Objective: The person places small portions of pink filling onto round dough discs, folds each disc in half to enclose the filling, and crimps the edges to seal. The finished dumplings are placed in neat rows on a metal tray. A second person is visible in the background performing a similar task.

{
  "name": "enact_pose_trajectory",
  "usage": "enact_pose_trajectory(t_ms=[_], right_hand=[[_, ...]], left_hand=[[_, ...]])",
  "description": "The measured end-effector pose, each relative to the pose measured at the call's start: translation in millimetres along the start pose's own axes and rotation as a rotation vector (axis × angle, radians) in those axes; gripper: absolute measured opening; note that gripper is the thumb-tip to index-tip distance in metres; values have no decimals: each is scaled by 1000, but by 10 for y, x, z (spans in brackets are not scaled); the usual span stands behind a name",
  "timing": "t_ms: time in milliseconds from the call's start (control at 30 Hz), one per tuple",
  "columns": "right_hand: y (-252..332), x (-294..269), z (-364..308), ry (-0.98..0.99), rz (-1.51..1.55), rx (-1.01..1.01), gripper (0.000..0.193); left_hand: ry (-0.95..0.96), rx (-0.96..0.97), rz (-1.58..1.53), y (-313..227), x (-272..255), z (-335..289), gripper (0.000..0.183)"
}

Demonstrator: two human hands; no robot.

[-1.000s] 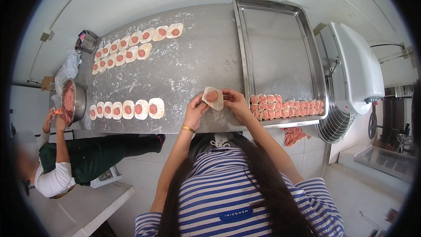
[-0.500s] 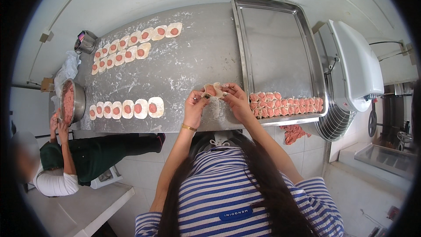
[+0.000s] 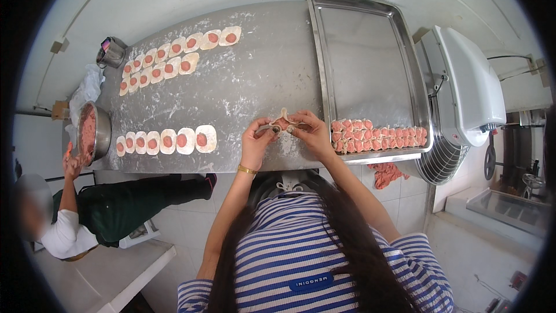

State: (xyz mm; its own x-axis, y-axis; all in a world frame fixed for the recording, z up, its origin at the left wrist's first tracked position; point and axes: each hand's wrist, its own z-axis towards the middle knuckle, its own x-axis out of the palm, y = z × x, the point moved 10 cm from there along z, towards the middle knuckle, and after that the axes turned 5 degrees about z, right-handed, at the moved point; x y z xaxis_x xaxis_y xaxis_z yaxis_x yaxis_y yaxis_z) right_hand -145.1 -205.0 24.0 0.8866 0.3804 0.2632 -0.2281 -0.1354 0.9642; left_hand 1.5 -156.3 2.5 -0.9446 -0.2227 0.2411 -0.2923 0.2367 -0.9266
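Between my two hands, above the near edge of the floured metal table (image 3: pixel 272 69), is a dumpling (image 3: pixel 282 122) with pink meat filling, its wrapper pinched up into points. My left hand (image 3: pixel 258 137) grips its left side with thumb and fingers. From the right, my right hand (image 3: pixel 311 134) pinches the other side. Just right of that hand, packed rows of finished dumplings (image 3: pixel 376 135) sit at the near end of a large metal tray (image 3: pixel 321 69). To the left lies a row of flat wrappers (image 3: pixel 168 141), each topped with a meat ball.
Two more rows of topped wrappers (image 3: pixel 176 49) lie at the far left. A steel bowl of meat filling (image 3: pixel 103 133) stands at the left edge, where a co-worker's hand (image 3: pixel 73 165) is. Behind it are a plastic bag (image 3: pixel 87 95) and a metal container (image 3: pixel 112 52). A white machine (image 3: pixel 469 81) stands right.
The wrapper's edges have been folded up from an open shape into several points around the filling. The co-worker's hands have shifted beside the bowl, with something orange now visible there.
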Motion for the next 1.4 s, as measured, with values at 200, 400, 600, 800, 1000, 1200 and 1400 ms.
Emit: enact_pose_trajectory(t_ms=[200, 400, 600, 800, 1000, 1200, 1400], right_hand=[[3, 2, -16, 33, -119, 31, 38], [35, 29, -19, -1, -125, -45, 43], [60, 6, 57, 41, -444, -31, 34], [-88, 174, 65, 156, -769, -185, 25], [-106, 132, 13, 104, -814, -159, 20], [-75, 252, 82, 179, -796, -164, 19], [-114, 181, 35, 140, -894, -110, 23]], left_hand=[[-57, 213, 255, -73, -91, 48, 15], [-12, 190, 302, -62, -5, 0, 18], [7, 121, 233, 25, -42, -56, 28], [-104, 140, 775, 165, -35, -24, 23], [-102, 342, 913, 34, 68, -70, 16], [-12, 402, 917, 17, 137, 19, 16], [-39, 164, 864, 108, 45, 23, 23]])
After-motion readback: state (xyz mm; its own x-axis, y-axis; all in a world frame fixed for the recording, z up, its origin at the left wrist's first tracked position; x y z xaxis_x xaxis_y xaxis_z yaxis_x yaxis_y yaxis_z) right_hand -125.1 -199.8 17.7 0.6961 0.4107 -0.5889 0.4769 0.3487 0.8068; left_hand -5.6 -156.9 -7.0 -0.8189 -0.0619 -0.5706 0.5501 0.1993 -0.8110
